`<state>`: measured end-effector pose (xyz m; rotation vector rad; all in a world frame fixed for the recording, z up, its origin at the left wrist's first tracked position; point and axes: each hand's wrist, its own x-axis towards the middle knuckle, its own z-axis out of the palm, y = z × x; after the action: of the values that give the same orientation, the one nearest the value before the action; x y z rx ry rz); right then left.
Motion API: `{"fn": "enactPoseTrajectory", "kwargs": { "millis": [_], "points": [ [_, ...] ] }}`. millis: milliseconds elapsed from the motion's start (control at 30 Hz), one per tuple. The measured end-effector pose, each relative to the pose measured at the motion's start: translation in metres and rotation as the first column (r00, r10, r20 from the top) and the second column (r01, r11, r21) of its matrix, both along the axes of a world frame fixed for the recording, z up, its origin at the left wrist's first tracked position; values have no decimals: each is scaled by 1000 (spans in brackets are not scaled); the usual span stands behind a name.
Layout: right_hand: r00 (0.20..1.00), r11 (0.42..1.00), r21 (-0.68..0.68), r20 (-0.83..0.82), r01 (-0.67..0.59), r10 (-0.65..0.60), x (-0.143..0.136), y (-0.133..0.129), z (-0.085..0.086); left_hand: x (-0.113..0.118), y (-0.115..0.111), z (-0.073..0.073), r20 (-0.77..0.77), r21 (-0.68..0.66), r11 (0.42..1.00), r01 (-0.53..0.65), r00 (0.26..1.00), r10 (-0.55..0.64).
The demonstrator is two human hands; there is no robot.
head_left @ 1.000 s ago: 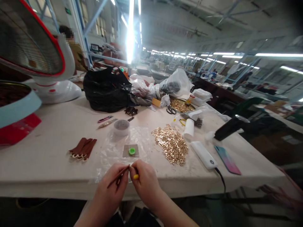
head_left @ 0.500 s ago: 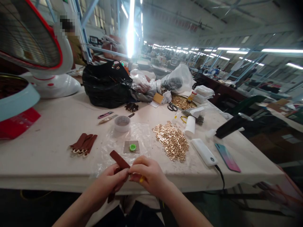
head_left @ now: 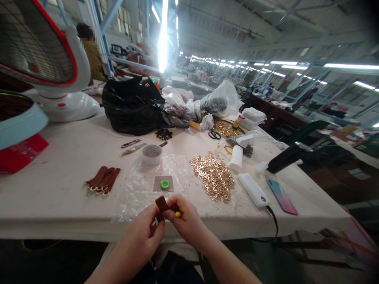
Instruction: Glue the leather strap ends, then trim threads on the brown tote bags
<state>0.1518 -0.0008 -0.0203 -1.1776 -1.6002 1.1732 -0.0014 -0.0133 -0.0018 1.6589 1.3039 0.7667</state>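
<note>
My left hand and my right hand meet at the table's near edge, both pinching a small brown leather strap folded over between the fingers. A yellow tip shows at my right fingers; what it belongs to I cannot tell. Just beyond lies a clear plastic sheet with a grey pad carrying a green dot. A pile of gold metal rings lies to the right, and a stack of finished brown straps to the left.
A tape roll, clippers, scissors, a white power bank with cable, a phone and a black tool lie about. Black and clear bags stand behind. A fan stands far left. A person stands beyond.
The strap stood out long toward the upper left half a second ago; now it is folded short between both hands, which have shifted slightly toward the table.
</note>
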Motion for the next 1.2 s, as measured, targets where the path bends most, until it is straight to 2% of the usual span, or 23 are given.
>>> {"fn": "enactPoseTrajectory", "kwargs": {
  "millis": [100, 200, 300, 400, 500, 667, 833, 900, 967, 1033, 1100, 1200],
  "points": [
    [997, 998, 44, -67, 44, -41, -3, -1, 0, 2, 3, -3, 90, -65, 998, -13, 996, 19],
    [964, 997, -28, -258, 66, -71, -9, -2, 2, 5, 5, -7, 182, -93, 995, -46, 981, 62],
    [939, 992, -98, -327, 76, -104, -13, -1, 4, 6, 3, -8, 211, -60, 995, -79, 973, 90],
    [950, 993, -104, -303, 48, -77, -11, 1, 5, 4, 0, -5, 187, 1, 997, -77, 979, 76],
    [967, 998, -54, -248, 39, -51, -10, 4, 4, 1, 1, -3, 139, 24, 998, -66, 988, 62],
    [967, 991, -32, -220, 127, -131, -17, 2, 0, 0, 7, -7, 204, -64, 997, -48, 977, 60],
    [935, 981, -166, -323, 96, -146, -24, -1, -2, 6, 6, -4, 266, -85, 992, -95, 957, 114],
    [943, 984, -144, -300, 108, -147, -24, -2, -3, 8, 5, -1, 260, -93, 990, -103, 958, 124],
    [957, 986, -66, -240, 150, -162, -24, -2, -6, 9, 5, 0, 265, -110, 989, -94, 957, 121],
    [964, 985, -11, -204, 173, -172, -25, -2, -8, 8, 6, 0, 289, -133, 987, -85, 950, 121],
    [966, 988, -12, -208, 153, -152, -23, -1, -10, 7, 7, -1, 333, -175, 980, -91, 931, 146],
    [963, 986, -9, -213, 167, -166, -13, 6, -8, 5, 8, -3, 385, -367, 921, -134, 879, 282]
  ]
}}
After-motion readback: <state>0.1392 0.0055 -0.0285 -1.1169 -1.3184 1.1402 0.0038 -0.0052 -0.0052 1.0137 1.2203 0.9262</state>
